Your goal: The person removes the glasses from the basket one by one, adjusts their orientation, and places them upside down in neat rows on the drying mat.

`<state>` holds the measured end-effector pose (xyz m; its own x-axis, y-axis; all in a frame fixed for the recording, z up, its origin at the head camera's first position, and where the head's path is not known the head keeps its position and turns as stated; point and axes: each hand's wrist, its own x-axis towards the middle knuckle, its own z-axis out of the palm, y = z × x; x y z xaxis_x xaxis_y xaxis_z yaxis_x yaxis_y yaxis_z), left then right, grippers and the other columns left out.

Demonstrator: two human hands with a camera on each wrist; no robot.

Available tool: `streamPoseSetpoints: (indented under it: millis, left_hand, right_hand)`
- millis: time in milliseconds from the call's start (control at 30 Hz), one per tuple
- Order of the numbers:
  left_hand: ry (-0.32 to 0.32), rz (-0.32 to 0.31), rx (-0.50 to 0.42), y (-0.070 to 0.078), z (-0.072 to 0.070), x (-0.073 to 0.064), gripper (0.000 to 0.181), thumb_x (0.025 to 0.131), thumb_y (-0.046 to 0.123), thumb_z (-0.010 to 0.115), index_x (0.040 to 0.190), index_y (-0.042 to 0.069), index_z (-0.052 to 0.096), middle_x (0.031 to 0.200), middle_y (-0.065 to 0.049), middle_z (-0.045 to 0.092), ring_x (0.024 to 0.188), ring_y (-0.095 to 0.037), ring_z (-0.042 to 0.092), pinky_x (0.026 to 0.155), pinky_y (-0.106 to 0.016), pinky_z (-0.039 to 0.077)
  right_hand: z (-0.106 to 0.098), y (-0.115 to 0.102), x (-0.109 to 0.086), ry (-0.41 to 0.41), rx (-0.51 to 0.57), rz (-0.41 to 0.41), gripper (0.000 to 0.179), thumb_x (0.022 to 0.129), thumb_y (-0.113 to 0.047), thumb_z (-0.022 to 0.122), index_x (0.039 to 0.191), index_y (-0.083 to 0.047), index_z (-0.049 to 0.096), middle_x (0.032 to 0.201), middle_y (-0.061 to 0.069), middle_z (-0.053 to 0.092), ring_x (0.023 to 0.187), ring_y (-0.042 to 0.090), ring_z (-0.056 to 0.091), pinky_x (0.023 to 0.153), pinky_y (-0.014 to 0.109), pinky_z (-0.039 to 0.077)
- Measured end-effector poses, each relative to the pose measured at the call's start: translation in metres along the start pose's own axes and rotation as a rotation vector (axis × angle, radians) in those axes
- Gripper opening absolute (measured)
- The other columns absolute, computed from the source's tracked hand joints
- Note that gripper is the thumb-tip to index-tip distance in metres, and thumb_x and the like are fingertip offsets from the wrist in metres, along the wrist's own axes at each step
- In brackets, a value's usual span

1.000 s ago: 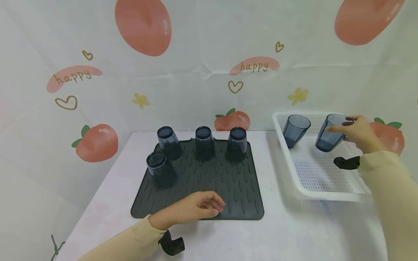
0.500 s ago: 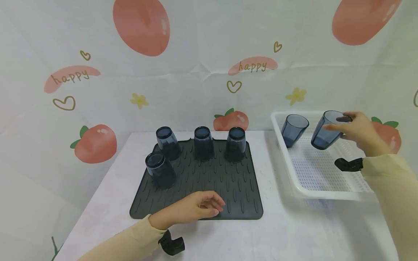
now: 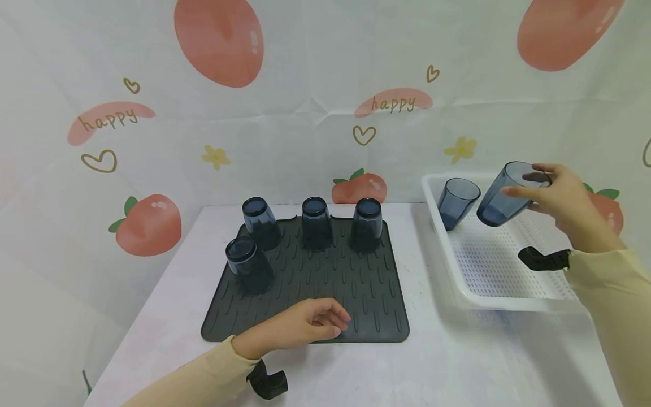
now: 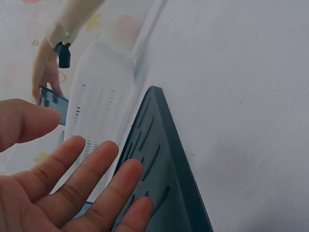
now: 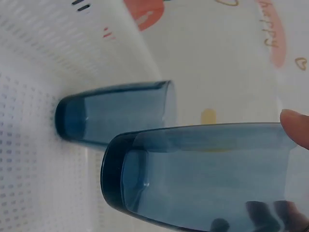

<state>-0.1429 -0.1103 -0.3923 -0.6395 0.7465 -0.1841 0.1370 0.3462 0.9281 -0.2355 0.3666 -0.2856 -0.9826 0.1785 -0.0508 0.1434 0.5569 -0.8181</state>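
My right hand point(image 3: 567, 200) grips a clear blue drinking glass point(image 3: 503, 198) near its rim, thumb on one side and fingers on the other. The glass tilts, base down to the left, over the white perforated basket point(image 3: 465, 294). Close beside it, a second blue glass point(image 5: 111, 113) stands in the basket's back left corner. My left hand point(image 3: 305, 325) hovers at the front edge of the dark ribbed mat point(image 3: 335, 294), holding nothing, its fingers loosely bent. Several dark blue glasses stand upside down on the mat, one of them a front-left glass point(image 3: 251, 265).
Along the mat's back stand a left glass point(image 3: 263, 223), a middle glass point(image 3: 317, 224) and a right glass point(image 3: 368, 226). A white table point(image 3: 422, 362) lies under mat and basket. Behind it hangs a printed backdrop point(image 3: 300, 141). The basket's raised left wall faces the mat.
My right hand has lifted the glass up and slightly left from the basket, tilting it more. The left hand has stayed in place. The glasses on the mat have not moved.
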Motion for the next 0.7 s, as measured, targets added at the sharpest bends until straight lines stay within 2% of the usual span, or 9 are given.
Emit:
streamPoseSetpoints:
  millis: [100,133,200,333,533,700]
  left_hand:
    - [0.002,-0.006,0.007,-0.002,0.000,0.001,0.026,0.097,0.012,0.059,0.121,0.002,0.059,0.114,-0.015,0.067,0.108,-0.029,0.064,0.084,-0.020,0.050]
    - [0.003,-0.008,0.010,-0.002,0.000,0.002,0.026,0.097,0.012,0.059,0.120,0.002,0.060,0.114,-0.014,0.067,0.108,-0.028,0.064,0.084,-0.020,0.050]
    - [0.006,-0.014,0.014,-0.003,0.000,0.002,0.025,0.097,0.012,0.059,0.120,0.003,0.060,0.114,-0.013,0.067,0.108,-0.028,0.064,0.084,-0.020,0.050]
    - [0.010,-0.019,0.020,-0.004,0.001,0.003,0.025,0.097,0.012,0.059,0.120,0.004,0.060,0.113,-0.012,0.067,0.107,-0.026,0.064,0.084,-0.020,0.050]
    - [0.009,-0.015,0.028,-0.006,0.000,0.004,0.025,0.097,0.013,0.059,0.120,0.004,0.060,0.114,-0.012,0.067,0.107,-0.025,0.064,0.085,-0.020,0.050]
    - [0.007,-0.015,0.034,-0.006,0.000,0.004,0.025,0.097,0.014,0.059,0.121,0.005,0.060,0.113,-0.010,0.067,0.106,-0.020,0.065,0.086,-0.020,0.050]
  right_hand:
    - [0.001,-0.005,-0.004,0.027,0.054,-0.027,0.101,0.086,-0.039,0.072,0.157,-0.013,0.006,0.137,-0.012,0.043,0.073,-0.020,0.053,0.094,0.035,0.052]
    - [0.001,-0.007,-0.005,0.039,0.069,-0.039,0.099,0.086,-0.036,0.072,0.156,-0.011,0.007,0.129,-0.014,0.046,0.074,-0.020,0.054,0.085,0.023,0.054]
    - [0.002,-0.009,-0.007,0.059,0.100,-0.077,0.097,0.086,-0.030,0.073,0.155,-0.005,0.010,0.117,-0.018,0.048,0.077,-0.020,0.054,0.065,0.006,0.049]
    - [0.005,-0.013,-0.012,0.069,0.217,-0.108,0.094,0.086,-0.019,0.074,0.155,-0.005,0.011,0.109,-0.021,0.048,0.079,-0.018,0.056,0.064,0.006,0.050]
    - [0.011,-0.022,-0.022,0.097,0.516,-0.122,0.096,0.081,-0.003,0.076,0.156,-0.013,0.015,0.111,-0.016,0.052,0.079,-0.010,0.061,0.062,0.009,0.052]
    - [0.018,-0.027,-0.030,0.110,0.745,-0.177,0.089,0.080,0.009,0.072,0.152,-0.012,0.025,0.112,-0.010,0.056,0.082,-0.002,0.065,0.062,0.015,0.055]
